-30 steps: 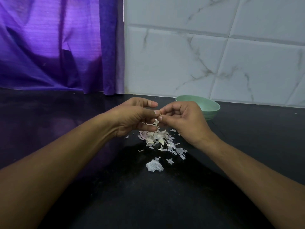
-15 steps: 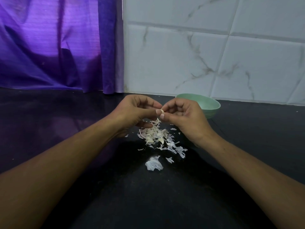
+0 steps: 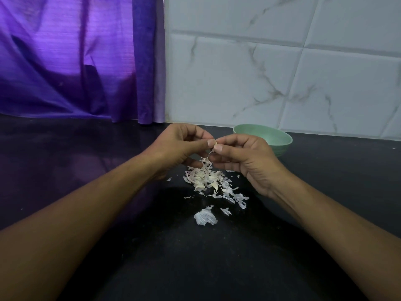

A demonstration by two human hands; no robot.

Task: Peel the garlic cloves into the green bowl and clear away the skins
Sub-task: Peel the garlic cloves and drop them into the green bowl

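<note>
Pale garlic clove (image 3: 215, 144) at frame centre, pinched between thumb and forefinger tips of left hand (image 3: 178, 146) and right hand (image 3: 245, 157), above skins pile (image 3: 208, 179). Clove mostly covered, so long axis and pointing direction: cannot tell. Thin skin strip hangs from it toward pile. Remaining fingers curled. Right of centre, behind right hand: green bowl (image 3: 275, 137) on black counter (image 3: 195, 257). Purple curtain (image 3: 76, 61) upper left.

The left hand (image 3: 180, 148) and right hand (image 3: 245, 161) meet above the counter (image 3: 195, 263), a garlic clove (image 3: 215, 144) pinched between their fingertips. Beneath them the pile of skins (image 3: 206, 178) lies on the counter, with one larger skin (image 3: 205, 217) apart, nearer the person. The bowl (image 3: 273, 137) stands behind the right hand, near the tiled wall (image 3: 260, 72); the curtain (image 3: 76, 61) hangs back left.
</note>
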